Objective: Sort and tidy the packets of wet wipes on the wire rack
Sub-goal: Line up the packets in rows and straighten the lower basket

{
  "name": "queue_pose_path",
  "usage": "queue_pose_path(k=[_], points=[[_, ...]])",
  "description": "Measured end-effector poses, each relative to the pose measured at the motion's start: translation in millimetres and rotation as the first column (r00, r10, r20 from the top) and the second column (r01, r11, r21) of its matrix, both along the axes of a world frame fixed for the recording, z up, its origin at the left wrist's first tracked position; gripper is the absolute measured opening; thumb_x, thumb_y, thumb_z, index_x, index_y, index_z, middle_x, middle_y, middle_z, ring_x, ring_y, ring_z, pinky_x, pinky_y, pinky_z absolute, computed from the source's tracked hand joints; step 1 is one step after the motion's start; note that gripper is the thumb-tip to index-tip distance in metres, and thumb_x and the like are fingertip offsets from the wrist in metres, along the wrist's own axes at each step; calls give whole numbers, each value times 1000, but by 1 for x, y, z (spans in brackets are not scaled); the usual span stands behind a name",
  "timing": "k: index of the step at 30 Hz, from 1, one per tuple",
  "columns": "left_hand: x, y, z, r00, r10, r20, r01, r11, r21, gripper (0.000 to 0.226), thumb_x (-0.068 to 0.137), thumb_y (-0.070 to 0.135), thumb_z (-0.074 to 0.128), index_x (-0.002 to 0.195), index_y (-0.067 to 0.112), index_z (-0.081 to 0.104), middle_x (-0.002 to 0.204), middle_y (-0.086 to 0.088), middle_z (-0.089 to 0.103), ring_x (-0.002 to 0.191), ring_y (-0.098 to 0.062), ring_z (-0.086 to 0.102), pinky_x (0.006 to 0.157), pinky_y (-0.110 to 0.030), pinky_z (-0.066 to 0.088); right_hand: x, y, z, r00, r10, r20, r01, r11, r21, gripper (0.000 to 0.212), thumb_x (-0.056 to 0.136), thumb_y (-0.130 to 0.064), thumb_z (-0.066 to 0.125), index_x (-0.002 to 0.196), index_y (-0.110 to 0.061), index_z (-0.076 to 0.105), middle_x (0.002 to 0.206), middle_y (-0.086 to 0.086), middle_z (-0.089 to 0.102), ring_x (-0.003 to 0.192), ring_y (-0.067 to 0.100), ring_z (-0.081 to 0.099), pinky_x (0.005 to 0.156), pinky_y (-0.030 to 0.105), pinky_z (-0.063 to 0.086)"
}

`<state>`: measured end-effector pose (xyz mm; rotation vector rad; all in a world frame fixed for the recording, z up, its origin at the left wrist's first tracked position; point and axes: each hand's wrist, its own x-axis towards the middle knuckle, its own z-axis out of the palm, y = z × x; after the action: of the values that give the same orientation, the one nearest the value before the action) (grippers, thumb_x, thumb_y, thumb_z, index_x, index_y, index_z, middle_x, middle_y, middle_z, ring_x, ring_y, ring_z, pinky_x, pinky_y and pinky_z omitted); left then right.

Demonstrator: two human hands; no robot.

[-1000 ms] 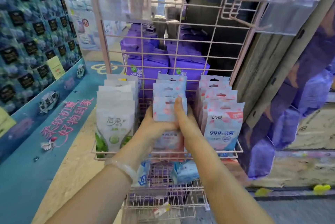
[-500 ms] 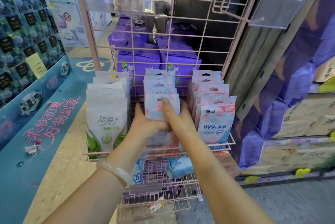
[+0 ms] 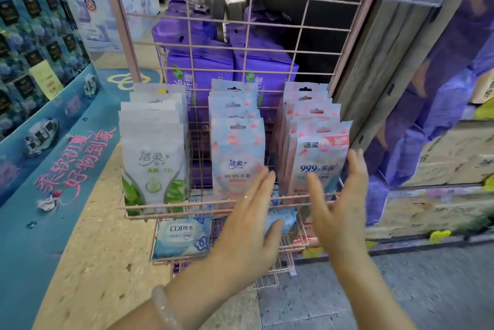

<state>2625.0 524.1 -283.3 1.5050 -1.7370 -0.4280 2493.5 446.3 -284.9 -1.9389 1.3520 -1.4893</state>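
I see three rows of wet wipe packets upright in the pink wire rack [image 3: 240,206]: green-leaf row [image 3: 153,166], middle row [image 3: 236,155], pink row [image 3: 316,158]. My left hand [image 3: 248,230] and right hand [image 3: 339,206] are spread flat before them, grasping nothing. A blue packet [image 3: 181,236] lies on the lower shelf.
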Motion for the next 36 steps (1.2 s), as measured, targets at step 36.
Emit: queue_pose_path(k=[36], points=[[-33,-78,36,947,268,-180,-206,930,303,61,97,33,36,148,11,11,151,-11,32,136,-22,35,113,-32,29,-41,-51,-9,928,222,-297,-116,934,337,64,92,-43,40,137,1,29,146,22,30,140,30,20,115,44,15]])
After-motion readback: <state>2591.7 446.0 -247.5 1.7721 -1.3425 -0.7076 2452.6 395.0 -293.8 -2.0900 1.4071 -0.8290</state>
